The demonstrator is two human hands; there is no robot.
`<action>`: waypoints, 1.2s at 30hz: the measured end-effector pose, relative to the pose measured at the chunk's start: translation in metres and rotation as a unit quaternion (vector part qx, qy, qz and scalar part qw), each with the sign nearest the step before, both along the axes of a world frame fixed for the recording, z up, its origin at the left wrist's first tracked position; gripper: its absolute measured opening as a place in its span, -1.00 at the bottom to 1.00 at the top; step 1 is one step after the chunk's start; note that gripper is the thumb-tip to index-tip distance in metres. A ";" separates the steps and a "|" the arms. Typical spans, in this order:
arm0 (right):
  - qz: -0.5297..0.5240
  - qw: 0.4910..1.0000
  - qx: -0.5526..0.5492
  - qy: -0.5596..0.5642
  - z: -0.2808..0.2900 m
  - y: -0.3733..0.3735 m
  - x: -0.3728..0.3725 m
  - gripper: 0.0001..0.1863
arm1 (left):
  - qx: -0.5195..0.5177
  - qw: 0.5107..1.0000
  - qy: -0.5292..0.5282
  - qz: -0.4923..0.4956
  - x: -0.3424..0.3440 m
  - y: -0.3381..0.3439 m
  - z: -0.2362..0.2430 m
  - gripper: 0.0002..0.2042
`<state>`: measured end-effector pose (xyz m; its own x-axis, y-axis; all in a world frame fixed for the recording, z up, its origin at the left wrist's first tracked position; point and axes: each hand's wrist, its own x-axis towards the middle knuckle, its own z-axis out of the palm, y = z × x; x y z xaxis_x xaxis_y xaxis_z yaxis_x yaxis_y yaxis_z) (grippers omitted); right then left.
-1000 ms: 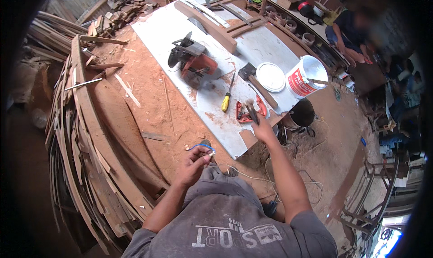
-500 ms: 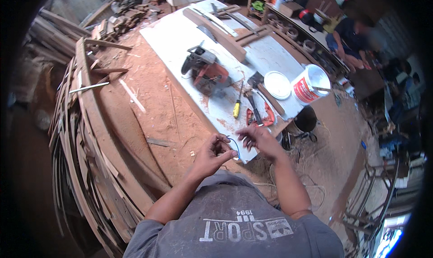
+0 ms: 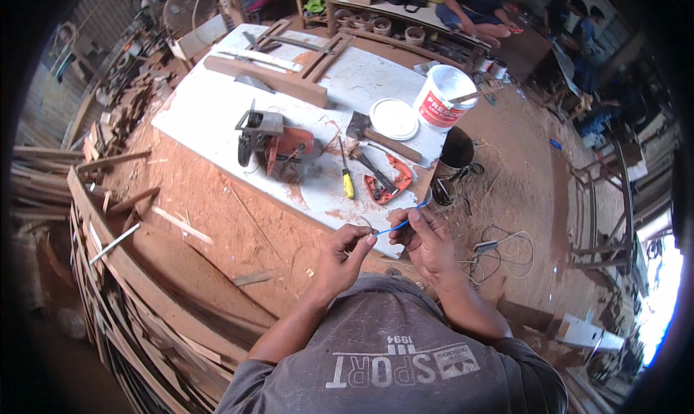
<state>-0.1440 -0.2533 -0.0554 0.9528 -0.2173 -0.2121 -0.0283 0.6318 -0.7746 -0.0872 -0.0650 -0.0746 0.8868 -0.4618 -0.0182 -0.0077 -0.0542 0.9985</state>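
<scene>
A thin, bright blue wire (image 3: 395,228) runs between the person's two hands, held up at the near corner of the white-topped table (image 3: 181,103). It looks smooth and slender, slanting upward from one hand to the other with a slight bend, and a short bit of it pokes out past the farther fingertips. How it ends inside the fingers is too small for me to make out.

The left hand (image 3: 341,261) pinches one end narrowly, thumb against curled fingers. The right hand (image 3: 428,246) grips the wire higher up between thumb and forefinger, the other fingers loosely bent.

On the table, close to that corner, lies an orange-red plastic casing (image 3: 402,169), with a dark-handled brush (image 3: 379,175) lying across it. Just beside them on the tabletop are a yellow-handled screwdriver (image 3: 348,184), a hammer (image 3: 394,146) with a wooden handle, a round white lid (image 3: 394,119) and a white bucket (image 3: 432,110) at the table's edge. An orange and black power tool (image 3: 291,145) sits by the table's long near edge. Toward the table's far end rests a thick wooden beam (image 3: 271,83); beyond the table, somebody (image 3: 466,9) sits cross-legged.
</scene>
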 end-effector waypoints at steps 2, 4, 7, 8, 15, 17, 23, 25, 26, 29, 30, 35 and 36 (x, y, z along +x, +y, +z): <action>-0.023 0.998 0.060 0.020 -0.001 0.002 -0.005 -0.75 | -0.009 0.998 -0.057 -0.005 0.007 -0.003 0.002 -0.85; -0.057 0.987 0.138 0.056 -0.007 0.007 -0.010 -0.77 | -0.026 0.990 -0.136 -0.006 0.016 -0.008 0.002 -0.85; -0.123 0.958 0.230 0.121 -0.036 0.003 -0.013 -0.80 | -0.100 0.988 -0.115 -0.027 0.022 -0.017 -0.008 -0.84; -0.128 0.956 0.219 0.147 -0.041 0.003 -0.012 -0.81 | -0.099 0.993 -0.050 -0.046 0.022 -0.016 -0.006 -0.84; -0.203 0.849 -0.480 0.086 -0.009 0.003 0.007 -0.76 | -0.190 0.955 0.187 -0.133 0.024 -0.012 -0.008 -0.82; -0.140 0.764 -0.630 0.004 0.027 -0.005 0.006 -0.71 | -0.171 0.958 0.167 -0.158 0.025 -0.012 0.003 -0.81; 0.130 0.860 -0.492 -0.038 0.050 -0.017 0.006 -0.75 | -0.137 0.968 0.120 -0.174 0.024 -0.010 0.012 -0.85; 0.091 0.867 -0.489 -0.045 0.048 -0.009 0.005 -0.78 | -0.137 0.970 0.106 -0.172 0.024 -0.009 0.012 -0.86; 0.073 0.870 -0.486 -0.049 0.047 -0.003 0.005 -0.79 | -0.118 0.974 0.098 -0.164 0.022 -0.009 0.015 -0.86; -0.012 0.885 -0.464 -0.037 0.038 0.012 0.002 -0.85 | -0.064 0.986 0.060 -0.139 0.017 -0.011 0.030 -0.83; -0.030 0.889 -0.455 -0.043 0.034 0.014 0.001 -0.85 | -0.047 0.990 0.036 -0.130 0.014 -0.014 0.035 -0.83; -0.156 0.903 -0.400 -0.012 0.013 0.021 0.007 -0.77 | -0.028 0.995 -0.062 -0.069 0.002 -0.031 0.040 -0.81; -0.166 0.908 -0.386 -0.012 0.010 0.023 0.010 -0.76 | -0.032 0.996 -0.061 -0.060 0.000 -0.034 0.033 -0.81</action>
<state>-0.1345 -0.2308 -0.0457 0.8102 -0.5678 0.1456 0.0879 -0.1278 -0.9879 -0.0869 -0.0993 -0.0418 0.8185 -0.5621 0.1184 -0.1310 0.0180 0.9912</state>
